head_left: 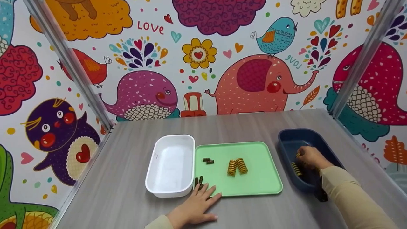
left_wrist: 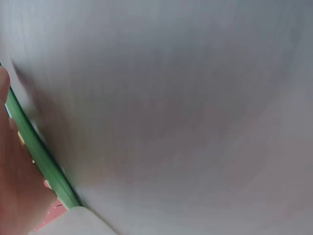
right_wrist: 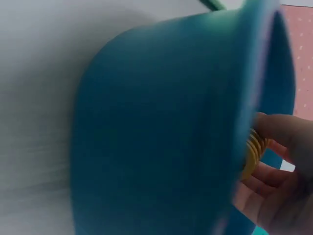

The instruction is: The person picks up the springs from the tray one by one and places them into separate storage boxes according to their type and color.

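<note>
My right hand (head_left: 310,156) is inside the dark blue bin (head_left: 287,135) and pinches a yellow coil spring (right_wrist: 254,149) between thumb and fingers, partly hidden by the bin's rim in the right wrist view. Another yellow-and-dark spring (head_left: 297,169) lies in the bin below that hand. My left hand (head_left: 197,205) rests with spread fingers at the near left corner of the green tray (head_left: 257,187). Its fingertips are beside small dark springs (head_left: 199,180), partly covered. Two gold springs (head_left: 237,167) lie side by side mid-tray, and two small dark springs (head_left: 208,161) lie towards its far left.
A white bin (head_left: 170,165) stands against the tray's left side. A black object (head_left: 321,194) shows under my right forearm beside the blue bin. The grey table (head_left: 127,178) meets patterned walls (head_left: 197,79) at the back and sides.
</note>
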`<state>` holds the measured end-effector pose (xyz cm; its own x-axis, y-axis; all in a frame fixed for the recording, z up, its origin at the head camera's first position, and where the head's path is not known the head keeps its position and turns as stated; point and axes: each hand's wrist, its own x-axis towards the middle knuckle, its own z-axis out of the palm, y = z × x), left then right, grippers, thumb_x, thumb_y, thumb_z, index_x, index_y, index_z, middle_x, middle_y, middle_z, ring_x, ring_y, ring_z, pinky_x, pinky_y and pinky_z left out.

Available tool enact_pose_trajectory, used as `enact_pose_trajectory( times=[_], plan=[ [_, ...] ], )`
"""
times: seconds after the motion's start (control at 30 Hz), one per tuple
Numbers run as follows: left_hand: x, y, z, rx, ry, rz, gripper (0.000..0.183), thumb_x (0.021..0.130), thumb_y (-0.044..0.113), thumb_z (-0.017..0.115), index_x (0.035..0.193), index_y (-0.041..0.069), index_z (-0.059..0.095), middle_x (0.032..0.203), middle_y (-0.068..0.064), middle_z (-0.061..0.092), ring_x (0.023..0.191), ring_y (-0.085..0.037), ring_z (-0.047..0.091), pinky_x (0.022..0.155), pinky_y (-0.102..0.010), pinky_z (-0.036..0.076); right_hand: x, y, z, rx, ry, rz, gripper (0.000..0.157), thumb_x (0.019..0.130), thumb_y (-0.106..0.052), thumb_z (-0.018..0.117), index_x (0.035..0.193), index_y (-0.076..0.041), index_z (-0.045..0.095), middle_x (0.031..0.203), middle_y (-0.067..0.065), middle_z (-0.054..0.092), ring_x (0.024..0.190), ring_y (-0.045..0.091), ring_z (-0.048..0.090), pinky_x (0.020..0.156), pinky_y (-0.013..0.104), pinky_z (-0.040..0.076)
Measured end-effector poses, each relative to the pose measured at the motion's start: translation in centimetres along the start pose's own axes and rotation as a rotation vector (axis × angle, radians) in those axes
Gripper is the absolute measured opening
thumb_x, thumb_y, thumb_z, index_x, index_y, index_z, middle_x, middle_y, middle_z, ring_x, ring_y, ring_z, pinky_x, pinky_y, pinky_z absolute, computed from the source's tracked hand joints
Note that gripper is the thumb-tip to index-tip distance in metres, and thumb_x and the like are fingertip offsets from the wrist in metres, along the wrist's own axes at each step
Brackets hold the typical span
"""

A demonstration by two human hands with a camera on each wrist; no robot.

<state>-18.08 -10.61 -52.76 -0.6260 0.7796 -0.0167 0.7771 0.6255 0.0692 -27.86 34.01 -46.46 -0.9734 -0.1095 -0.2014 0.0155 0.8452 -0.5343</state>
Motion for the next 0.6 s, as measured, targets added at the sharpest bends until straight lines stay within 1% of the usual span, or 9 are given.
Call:
enact_pose_trajectory(
  times=[0.1, 0.17, 0.2, 0.33, 0.43, 0.6],
  plan=[
    [0.0, 0.1, 0.0, 0.013, 0.014, 0.004, 0.069, 0.089, 0.062, 0.034, 0.144, 0.020, 0.030, 0.147, -0.012, 0.030, 0.133, -0.037, 0.028, 0.103, -0.057, 0.024, -0.3, 0.5, 0.3, -0.031, -0.002, -0.014, 0.010, 0.081, -0.004, 0.056, 0.087, 0.004, 0.056, 0.072, 0.011, 0.055, 0.055, 0.017, 0.054, 0.045, 0.032, 0.046],
    [-0.1, 0.1, -0.1, 0.014, 0.017, 0.005, 0.069, 0.089, 0.062, 0.035, 0.144, 0.020, 0.030, 0.147, -0.012, 0.030, 0.133, -0.037, 0.028, 0.102, -0.057, 0.025, -0.5, 0.7, 0.3, -0.071, 0.010, -0.044, 0.009, 0.080, -0.004, 0.057, 0.083, 0.004, 0.056, 0.072, 0.012, 0.054, 0.057, 0.019, 0.054, 0.047, 0.033, 0.046],
    [-0.1, 0.1, -0.1, 0.011, 0.018, 0.006, 0.069, 0.089, 0.061, 0.035, 0.144, 0.020, 0.030, 0.147, -0.012, 0.030, 0.133, -0.037, 0.028, 0.102, -0.057, 0.025, -0.5, 0.8, 0.3, -0.078, 0.007, -0.045, 0.008, 0.080, -0.004, 0.058, 0.083, 0.003, 0.056, 0.072, 0.012, 0.054, 0.056, 0.019, 0.054, 0.047, 0.033, 0.046],
    [0.0, 0.2, -0.2, 0.011, 0.017, 0.005, 0.069, 0.089, 0.061, 0.036, 0.144, 0.020, 0.030, 0.147, -0.012, 0.030, 0.133, -0.037, 0.028, 0.102, -0.057, 0.025, -0.8, 1.0, 0.3, -0.069, -0.020, -0.024, 0.010, 0.080, -0.002, 0.056, 0.085, 0.006, 0.056, 0.073, 0.013, 0.054, 0.057, 0.020, 0.055, 0.047, 0.033, 0.047],
    [-0.1, 0.2, -0.2, 0.015, 0.018, 0.003, 0.069, 0.089, 0.061, 0.036, 0.144, 0.020, 0.030, 0.147, -0.012, 0.031, 0.133, -0.037, 0.028, 0.102, -0.057, 0.025, -1.0, 1.2, 0.3, -0.046, -0.029, -0.001, 0.011, 0.079, -0.002, 0.055, 0.086, 0.007, 0.055, 0.073, 0.014, 0.053, 0.055, 0.019, 0.055, 0.044, 0.032, 0.047],
    [0.0, 0.2, -0.3, 0.005, 0.002, -0.004, 0.070, 0.088, 0.062, 0.036, 0.144, 0.021, 0.029, 0.147, -0.013, 0.030, 0.133, -0.038, 0.027, 0.103, -0.057, 0.024, -1.0, 1.1, 0.0, -0.011, -0.070, 0.048, 0.017, 0.081, -0.004, 0.055, 0.092, 0.009, 0.053, 0.076, 0.016, 0.055, 0.060, 0.021, 0.057, 0.047, 0.034, 0.049]
  ],
)
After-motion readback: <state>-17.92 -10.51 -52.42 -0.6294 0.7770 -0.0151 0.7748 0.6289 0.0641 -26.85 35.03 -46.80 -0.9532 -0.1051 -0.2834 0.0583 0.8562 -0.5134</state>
